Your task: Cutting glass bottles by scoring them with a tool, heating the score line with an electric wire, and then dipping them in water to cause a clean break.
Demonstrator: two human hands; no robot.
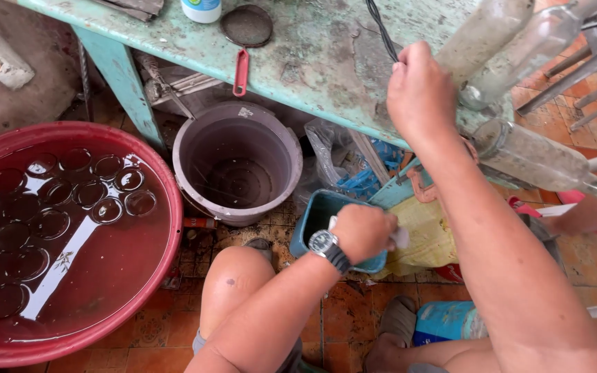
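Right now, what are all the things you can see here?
Basin: one, red, left, full of water with many clear jars sunk in it.
Bucket: one, grey, under the table.
Table: one, worn green, top.
Strainer: one, red handle, on the table.
Glass bottles: three, dusty clear, right, by the table edge.
Tub: one, small, teal, floor.
Left hand: wears a black watch, holds something white over the tub.
Right hand: raised at the table edge by the bottles.
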